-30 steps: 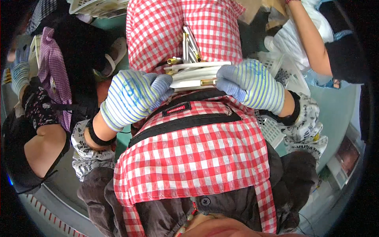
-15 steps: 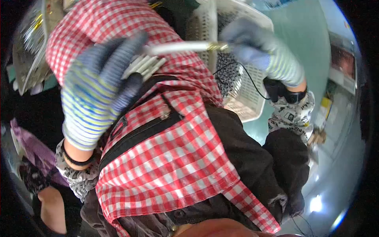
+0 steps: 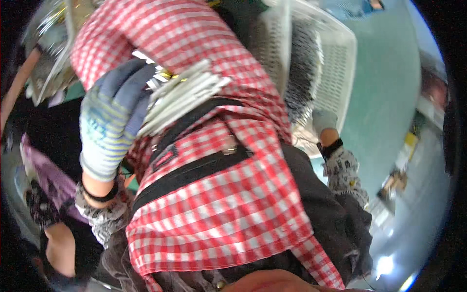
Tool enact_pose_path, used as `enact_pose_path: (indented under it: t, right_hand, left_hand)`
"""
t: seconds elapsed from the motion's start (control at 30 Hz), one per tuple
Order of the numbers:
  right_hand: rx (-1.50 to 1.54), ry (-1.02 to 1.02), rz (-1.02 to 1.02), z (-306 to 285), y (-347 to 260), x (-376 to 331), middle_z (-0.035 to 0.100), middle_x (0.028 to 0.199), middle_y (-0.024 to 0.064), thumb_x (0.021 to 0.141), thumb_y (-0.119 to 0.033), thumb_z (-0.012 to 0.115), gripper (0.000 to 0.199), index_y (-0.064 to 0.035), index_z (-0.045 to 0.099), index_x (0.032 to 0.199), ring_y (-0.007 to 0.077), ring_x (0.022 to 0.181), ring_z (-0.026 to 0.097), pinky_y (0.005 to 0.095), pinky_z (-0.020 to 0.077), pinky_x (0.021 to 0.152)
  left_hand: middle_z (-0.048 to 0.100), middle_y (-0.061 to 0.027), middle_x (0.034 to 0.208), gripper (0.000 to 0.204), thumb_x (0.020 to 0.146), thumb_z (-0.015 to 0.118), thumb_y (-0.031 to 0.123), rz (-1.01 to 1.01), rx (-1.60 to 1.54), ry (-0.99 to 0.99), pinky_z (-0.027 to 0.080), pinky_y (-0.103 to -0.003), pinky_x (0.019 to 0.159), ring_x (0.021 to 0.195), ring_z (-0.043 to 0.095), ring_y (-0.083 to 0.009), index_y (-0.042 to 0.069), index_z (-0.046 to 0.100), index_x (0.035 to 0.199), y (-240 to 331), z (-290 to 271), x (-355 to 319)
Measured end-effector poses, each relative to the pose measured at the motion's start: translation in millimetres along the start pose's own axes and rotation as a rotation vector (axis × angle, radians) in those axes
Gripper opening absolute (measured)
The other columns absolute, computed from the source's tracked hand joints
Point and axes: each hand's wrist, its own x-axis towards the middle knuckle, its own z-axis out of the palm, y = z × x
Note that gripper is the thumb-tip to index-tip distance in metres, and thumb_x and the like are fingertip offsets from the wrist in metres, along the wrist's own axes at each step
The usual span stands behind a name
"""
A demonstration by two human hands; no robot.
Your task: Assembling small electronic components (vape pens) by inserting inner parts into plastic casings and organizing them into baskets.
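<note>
The left hand [image 3: 114,117], in a striped knitted glove with dark grey fingers, is at a bundle of thin white sticks [image 3: 187,95], which is above the lap in red-and-white checked cloth [image 3: 175,31]. Meanwhile the right hand [image 3: 324,120], in a pale glove, is low in a white perforated plastic basket [image 3: 344,80], near a dark pile with bright tips [image 3: 301,73]. So the step in hand seems to be keeping the bundle on one side while reaching into the basket on the other. In my judgement, the next move calls for a steady left hand and a clear path over the basket's rim.

The bundle's long axis is slanting, from lower left to upper right; its free ends point to the basket side. Some shiny silver and gold-coloured pieces [image 3: 165,75] are beside the left fingertips.

The left grip is bent against the bundle, but its thumb is hidden, so I cannot tell whether it pinches. The right grip is too blurred to tell.
</note>
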Motion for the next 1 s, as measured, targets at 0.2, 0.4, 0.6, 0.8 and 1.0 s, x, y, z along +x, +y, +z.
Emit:
enact_pose_path:
  t: [0.2,0.4,0.6,0.8,1.0]
  right_hand:
    - [0.020,-0.003,-0.053,-19,-23,10,0.071,0.106,0.0122,0.087,-0.021,0.055,0.026,-0.0136,0.070,0.107,0.0318,0.101,0.067,0.0459,0.0546,0.077]
    - [0.313,0.286,-0.269,-156,-25,-57,0.068,0.095,0.0177,0.084,-0.024,0.064,0.026,-0.0061,0.065,0.103,0.0362,0.088,0.066,0.0483,0.0511,0.072]
    - [0.280,1.198,-1.082,-304,-100,-102,0.065,0.086,0.0092,0.089,-0.019,0.056,0.021,-0.0096,0.061,0.107,0.0274,0.087,0.064,0.0389,0.0496,0.079]
    - [-0.258,0.869,-1.057,-315,-154,-107,0.065,0.086,0.0087,0.082,-0.016,0.056,0.015,-0.0079,0.065,0.090,0.0248,0.086,0.065,0.0407,0.0517,0.073]
    - [-0.009,0.932,-1.202,-325,-111,-103,0.062,0.084,0.0105,0.078,-0.018,0.061,0.017,-0.0072,0.062,0.091,0.0260,0.087,0.063,0.0407,0.0498,0.073]
  left_hand:
    - [0.066,-0.0071,0.103,0.029,0.075,0.067,0.012,-0.072,0.067,0.046,0.053,-0.037,0.073,0.086,0.064,-0.0257,0.008,0.066,0.103,4,2,-30]
    - [0.066,-0.0089,0.106,0.036,0.078,0.065,0.019,-0.004,-0.030,-0.090,0.053,-0.037,0.070,0.082,0.065,-0.0271,0.009,0.063,0.113,12,26,-24]
    - [0.066,-0.0063,0.104,0.037,0.077,0.058,0.009,-0.007,0.199,0.069,0.053,-0.034,0.070,0.085,0.064,-0.0237,0.012,0.065,0.113,-2,4,-7]
    - [0.064,-0.0089,0.114,0.044,0.072,0.071,0.016,0.073,0.254,-0.168,0.051,-0.040,0.083,0.100,0.062,-0.0273,0.011,0.063,0.115,-25,30,27]
    - [0.063,-0.0090,0.116,0.036,0.074,0.068,0.020,0.077,0.242,-0.269,0.049,-0.038,0.087,0.108,0.060,-0.0242,0.014,0.066,0.110,-23,30,36]
